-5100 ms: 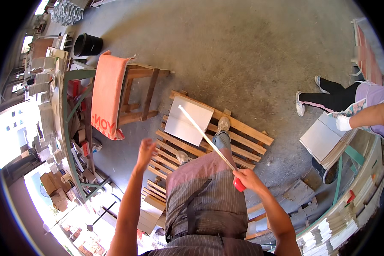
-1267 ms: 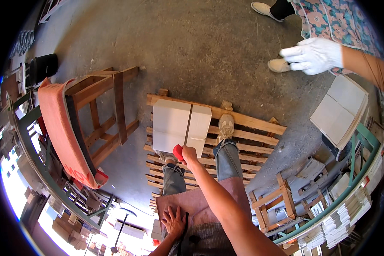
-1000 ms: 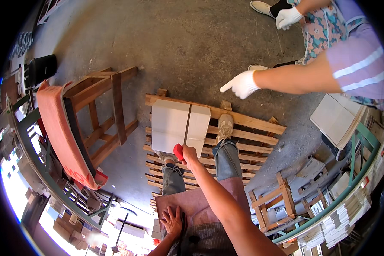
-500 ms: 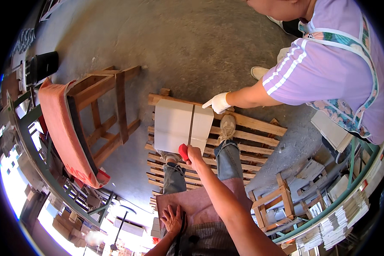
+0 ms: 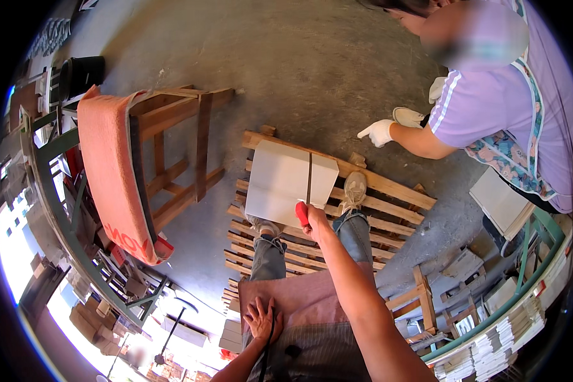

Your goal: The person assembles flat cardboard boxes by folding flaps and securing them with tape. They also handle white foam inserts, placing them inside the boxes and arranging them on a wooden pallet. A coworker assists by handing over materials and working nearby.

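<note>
My right hand is closed round a red-handled tool at the near edge of a pale, box-like block. A narrow dark strip runs from the handle across the block's top to its far edge. It looks like the tool's long blade, but I cannot tell for sure. The block lies on a wooden pallet, between my feet. My left hand rests with fingers spread on my brown apron, beside a black cord. Nothing shows in its fingers.
At the right a person in a lilac shirt leans in, one white-gloved hand with its finger out. A wooden frame draped with an orange towel stands at the left. Pale flat pieces are stacked at the right.
The person's gloved hand has drawn away from the block to the right. My view has shifted, so the block and pallet sit further right. My right hand still grips the handle.
</note>
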Available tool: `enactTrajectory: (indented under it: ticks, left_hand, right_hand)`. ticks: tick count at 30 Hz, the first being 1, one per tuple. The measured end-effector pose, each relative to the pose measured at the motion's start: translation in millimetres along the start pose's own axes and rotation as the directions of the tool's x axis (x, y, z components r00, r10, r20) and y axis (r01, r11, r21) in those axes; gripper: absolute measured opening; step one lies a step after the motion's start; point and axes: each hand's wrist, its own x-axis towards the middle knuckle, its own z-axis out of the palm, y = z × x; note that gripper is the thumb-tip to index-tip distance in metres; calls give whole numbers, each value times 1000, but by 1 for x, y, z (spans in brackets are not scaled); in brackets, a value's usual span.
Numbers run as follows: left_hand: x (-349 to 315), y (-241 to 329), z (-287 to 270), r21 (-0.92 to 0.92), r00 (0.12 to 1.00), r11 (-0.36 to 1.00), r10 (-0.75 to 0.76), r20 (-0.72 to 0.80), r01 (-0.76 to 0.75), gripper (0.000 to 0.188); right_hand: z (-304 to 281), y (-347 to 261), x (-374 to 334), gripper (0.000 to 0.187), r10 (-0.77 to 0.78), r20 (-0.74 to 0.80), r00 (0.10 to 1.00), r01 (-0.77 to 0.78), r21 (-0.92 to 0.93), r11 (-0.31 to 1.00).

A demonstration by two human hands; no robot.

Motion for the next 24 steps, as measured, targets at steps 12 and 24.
enactTrajectory:
  ticks: [12, 24]
  left_hand:
    - [-3, -38, -23, -44, 999, 999, 3, -52, -5, 61]
    - [4, -49, -42, 3, 971, 998, 54, -233, -55, 60]
  right_hand:
    - [11, 7, -5, 33, -23, 12, 1000, 23, -18, 1000]
    - [-6, 3, -5, 32, -54, 132, 990, 50, 38, 998]
